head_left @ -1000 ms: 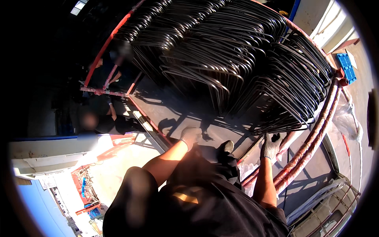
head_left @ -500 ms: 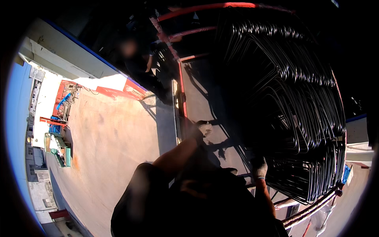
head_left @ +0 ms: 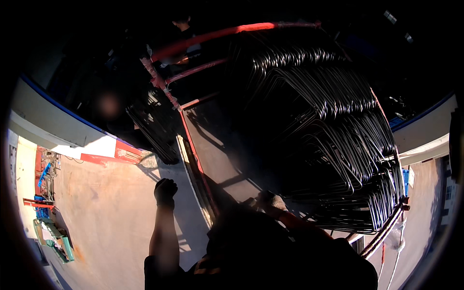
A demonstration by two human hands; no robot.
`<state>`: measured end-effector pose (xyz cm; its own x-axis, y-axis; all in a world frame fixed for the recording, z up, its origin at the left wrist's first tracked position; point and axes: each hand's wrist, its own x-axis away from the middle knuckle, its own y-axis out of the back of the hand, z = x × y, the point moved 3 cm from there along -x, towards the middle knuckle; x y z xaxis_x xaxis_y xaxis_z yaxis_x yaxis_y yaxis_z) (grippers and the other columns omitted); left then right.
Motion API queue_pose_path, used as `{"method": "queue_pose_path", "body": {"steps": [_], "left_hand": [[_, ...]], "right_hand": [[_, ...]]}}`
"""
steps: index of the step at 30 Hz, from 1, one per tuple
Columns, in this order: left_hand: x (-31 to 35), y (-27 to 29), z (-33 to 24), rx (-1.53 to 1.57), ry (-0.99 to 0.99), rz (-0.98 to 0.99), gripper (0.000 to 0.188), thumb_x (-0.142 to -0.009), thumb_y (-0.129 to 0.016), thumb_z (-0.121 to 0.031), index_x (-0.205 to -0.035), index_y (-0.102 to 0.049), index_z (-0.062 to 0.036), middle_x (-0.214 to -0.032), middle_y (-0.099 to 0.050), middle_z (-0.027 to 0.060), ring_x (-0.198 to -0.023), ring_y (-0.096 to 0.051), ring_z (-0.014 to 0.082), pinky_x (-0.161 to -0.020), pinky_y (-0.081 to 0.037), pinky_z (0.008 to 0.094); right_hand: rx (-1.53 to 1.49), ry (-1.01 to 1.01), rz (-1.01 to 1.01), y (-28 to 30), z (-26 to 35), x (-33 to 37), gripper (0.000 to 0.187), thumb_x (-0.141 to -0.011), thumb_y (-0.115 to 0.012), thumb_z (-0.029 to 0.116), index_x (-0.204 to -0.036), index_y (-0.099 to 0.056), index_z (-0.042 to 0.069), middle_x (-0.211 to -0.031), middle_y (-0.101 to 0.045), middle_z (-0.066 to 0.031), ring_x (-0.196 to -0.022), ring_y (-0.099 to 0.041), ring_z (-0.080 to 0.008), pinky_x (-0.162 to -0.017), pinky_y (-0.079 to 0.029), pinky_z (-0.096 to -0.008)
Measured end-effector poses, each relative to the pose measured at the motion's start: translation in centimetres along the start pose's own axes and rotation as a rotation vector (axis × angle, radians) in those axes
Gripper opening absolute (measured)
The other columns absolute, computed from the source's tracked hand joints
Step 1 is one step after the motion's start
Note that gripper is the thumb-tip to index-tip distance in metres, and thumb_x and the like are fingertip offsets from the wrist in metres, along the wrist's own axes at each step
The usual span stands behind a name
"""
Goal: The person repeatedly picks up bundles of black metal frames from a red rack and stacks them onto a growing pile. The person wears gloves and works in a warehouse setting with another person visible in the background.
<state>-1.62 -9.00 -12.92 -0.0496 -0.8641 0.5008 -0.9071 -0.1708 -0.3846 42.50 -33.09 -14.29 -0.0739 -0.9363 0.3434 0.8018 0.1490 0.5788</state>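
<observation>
Left hand (head_left: 165,191) moved past rail (head_left: 197,163), seemingly fisted

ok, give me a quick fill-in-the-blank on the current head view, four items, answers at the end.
1. Both the left hand and the right hand wear ____ (clothing item).
2. Of the two, the ____ one is nearer the stacked bent metal rods.
3. The long rail running along the top of the picture, above the rods, is ____ (colour).
4. The container on the sunlit ground at lower left is ____ (colour).

Missing words: gloves; right; red; green.
</observation>
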Motion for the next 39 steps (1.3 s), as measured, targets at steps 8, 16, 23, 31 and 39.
{"method": "queue_pose_path", "body": {"steps": [8, 16, 23, 31, 39], "left_hand": [[3.9, -0.4, 0.2, 0.201, 0.078, -0.103, 0.031, -0.098, -0.059, -0.005, -0.073, -0.042, -0.0144, -0.070, -0.041, 0.0010, -0.059, -0.042, 0.0161, -0.056, -0.037, 0.0314], [-2.7, 5.2, -4.1, 0.071, -0.155, -0.257, 0.038, -0.099, -0.074, -0.018, -0.132, -0.062, -0.0027, -0.111, -0.075, 0.0126, -0.095, -0.073, 0.0273, -0.085, -0.060, 0.0410], [-14.4, 4.0, -11.5, 0.328, -0.376, -0.151, 0.042, -0.105, -0.069, -0.030, -0.138, -0.058, -0.0067, -0.120, -0.069, 0.0045, -0.106, -0.067, 0.0169, -0.090, -0.053, 0.0313], [-26.9, 5.4, -15.3, 0.138, -0.711, -0.062, 0.048, -0.109, -0.062, -0.036, -0.147, -0.058, -0.0068, -0.136, -0.066, 0.0064, -0.125, -0.061, 0.0195, -0.109, -0.045, 0.0333], [-19.4, -0.1, -19.3, 0.614, -0.929, 0.364, 0.062, -0.098, -0.072, -0.025, -0.153, -0.052, -0.0058, -0.152, -0.058, 0.0106, -0.145, -0.050, 0.0318, -0.127, -0.032, 0.0493]], "right_hand": [[-0.158, 0.118, 0.062, -5.0, 0.1, -11.2, 0.046, -0.091, -0.075, 0.036, -0.128, -0.069, 0.008, -0.109, -0.076, -0.0119, -0.102, -0.072, -0.0253, -0.093, -0.057, -0.0383], [-0.498, 0.145, 0.182, -7.2, 11.4, -16.3, 0.032, -0.096, -0.077, 0.014, -0.124, -0.066, 0.002, -0.107, -0.071, -0.0068, -0.097, -0.068, -0.0155, -0.087, -0.058, -0.0331], [-0.505, -0.139, 0.235, -10.9, 11.6, -16.7, 0.035, -0.091, -0.078, 0.025, -0.119, -0.071, 0.005, -0.104, -0.074, -0.0088, -0.097, -0.071, -0.0191, -0.090, -0.058, -0.0367], [0.097, -0.017, 0.223, -9.5, 13.5, -15.4, 0.042, -0.092, -0.075, 0.032, -0.122, -0.071, 0.003, -0.109, -0.074, -0.0132, -0.104, -0.071, -0.0268, -0.095, -0.057, -0.0404], [0.611, 0.167, 0.251, -8.7, 5.2, -11.8, 0.028, -0.103, -0.065, 0.032, -0.120, -0.077, 0.013, -0.126, -0.075, -0.0128, -0.118, -0.070, -0.0335, -0.099, -0.056, -0.0456]]}}
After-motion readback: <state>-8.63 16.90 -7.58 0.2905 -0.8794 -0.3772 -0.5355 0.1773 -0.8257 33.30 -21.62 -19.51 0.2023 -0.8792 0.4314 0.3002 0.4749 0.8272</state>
